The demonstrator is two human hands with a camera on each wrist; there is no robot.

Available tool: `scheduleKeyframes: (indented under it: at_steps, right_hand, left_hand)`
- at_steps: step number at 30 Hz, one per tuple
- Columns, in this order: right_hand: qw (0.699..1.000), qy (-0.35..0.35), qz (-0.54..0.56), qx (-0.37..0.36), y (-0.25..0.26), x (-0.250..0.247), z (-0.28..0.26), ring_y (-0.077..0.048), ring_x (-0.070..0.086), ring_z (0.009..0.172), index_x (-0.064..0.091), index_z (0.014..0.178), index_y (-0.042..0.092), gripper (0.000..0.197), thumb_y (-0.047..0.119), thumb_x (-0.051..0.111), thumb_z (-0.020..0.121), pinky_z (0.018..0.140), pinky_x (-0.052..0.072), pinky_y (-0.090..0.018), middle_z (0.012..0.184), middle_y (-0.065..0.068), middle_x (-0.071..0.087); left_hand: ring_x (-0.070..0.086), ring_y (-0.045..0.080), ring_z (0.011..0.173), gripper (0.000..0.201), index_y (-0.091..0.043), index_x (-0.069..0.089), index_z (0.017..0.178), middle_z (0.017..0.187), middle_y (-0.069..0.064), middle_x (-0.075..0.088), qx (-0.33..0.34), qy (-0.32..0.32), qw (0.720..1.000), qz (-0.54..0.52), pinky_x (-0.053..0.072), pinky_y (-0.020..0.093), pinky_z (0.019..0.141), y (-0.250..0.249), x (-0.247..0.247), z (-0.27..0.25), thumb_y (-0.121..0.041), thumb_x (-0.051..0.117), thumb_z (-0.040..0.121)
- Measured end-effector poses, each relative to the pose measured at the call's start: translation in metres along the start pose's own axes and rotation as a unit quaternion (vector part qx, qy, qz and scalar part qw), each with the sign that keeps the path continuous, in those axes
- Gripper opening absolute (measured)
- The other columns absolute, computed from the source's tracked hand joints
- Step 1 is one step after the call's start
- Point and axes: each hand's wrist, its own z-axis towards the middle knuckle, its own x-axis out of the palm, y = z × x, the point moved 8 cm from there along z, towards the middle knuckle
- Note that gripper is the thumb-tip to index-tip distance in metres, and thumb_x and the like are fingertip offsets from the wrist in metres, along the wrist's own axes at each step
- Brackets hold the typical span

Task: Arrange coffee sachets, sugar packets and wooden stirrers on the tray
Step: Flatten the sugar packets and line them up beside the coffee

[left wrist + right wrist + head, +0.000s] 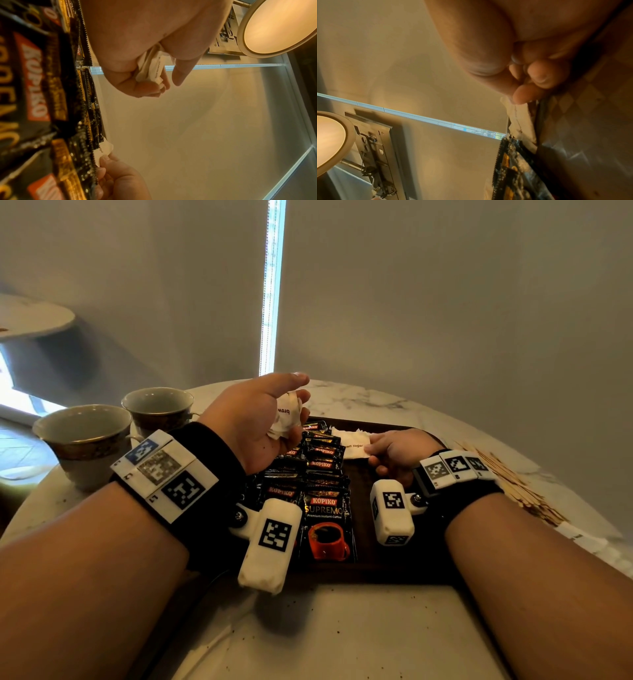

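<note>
Item, nearest: dark tray point(368, 571) on the marble table point(342, 628), its near edge facing the person; on its left half, coffee sachets point(325, 522) laid in an overlapping column running away from the viewer, black foil with serrated ends; judged light, slick and springy, best taken by a sealed edge rather than the filled middle; Item, mid-field right: right hand point(399, 455) low over the tray's far part, palm down, thumb and forefinger pinching the near edge of a white sugar packet point(352, 445) that lies flat beside the sachet column; other fingers curled under; paper judged thin, soft, easily creased or torn, contents loose and shifting, so an edge pinch suits it; Item, mid-field left: left hand point(260, 422) raised above the column, wrist turned palm inward, fingers curled round a crumpled bunch of spare sugar packets point(286, 419), thumb stretched out above them; the wrist view confirms several packets bunched in the fist; Item, right of tray: wooden stirrers point(510, 484) fanned loose on the table, not yet on the tray; judged stiff, light, apt to roll or scatter, best gathered as a bundle near mid-length; Item, far left: two cups point(102, 436) standing off the tray
</note>
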Motion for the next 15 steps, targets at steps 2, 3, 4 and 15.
scheduleKeyframes:
  at_steps: [2,3,4,15]
  right_hand:
    - [1.0,0.001,-0.007,-0.003,0.0008,0.0011,-0.0003,-0.008,0.051,0.056,0.056,0.136,0.008,0.038,0.0,0.049,0.099,0.037,0.04,-0.017,0.082,-0.006,0.057]
    - [1.0,0.0,-0.012,-0.005,0.0014,0.0013,-0.0004,-0.008,0.05,0.055,0.056,0.135,0.008,0.037,0.0,0.049,0.1,0.037,0.04,-0.017,0.08,-0.006,0.056]
    - [1.0,0.001,-0.017,-0.009,0.0017,0.0015,-0.0007,-0.008,0.051,0.053,0.057,0.134,0.006,0.036,0.0,0.049,0.1,0.037,0.04,-0.017,0.078,-0.006,0.056]
    - [0.999,-0.035,0.001,-0.041,0.0049,-0.003,-0.0054,-0.014,0.058,0.063,0.06,0.123,0.003,0.029,-0.006,0.054,0.096,0.044,0.049,-0.02,0.085,-0.012,0.062]
  left_hand:
    - [0.06,0.016,0.073,0.035,-0.011,0.064,0.121,0.094,0.002,0.064,0.001,0.002,1.0,-0.001,0.045,0.024,0.046,0.0002,-0.0003,0.0006,-0.026,0.073,0.091]
    - [0.06,0.016,0.073,0.035,-0.011,0.065,0.12,0.094,0.002,0.064,0.0,0.002,1.0,-0.001,0.045,0.024,0.046,0.0004,-0.0006,0.001,-0.026,0.073,0.091]
    - [0.06,0.016,0.073,0.034,-0.011,0.064,0.119,0.093,0.002,0.064,-0.001,0.002,1.0,-0.001,0.045,0.024,0.046,0.0007,-0.0008,0.0015,-0.026,0.073,0.091]
    - [0.059,0.014,0.069,0.033,-0.011,0.065,0.121,0.092,0.001,0.064,-0.002,0.004,1.0,-0.004,0.044,0.023,0.046,0.0019,0.0004,0.0017,-0.025,0.071,0.091]
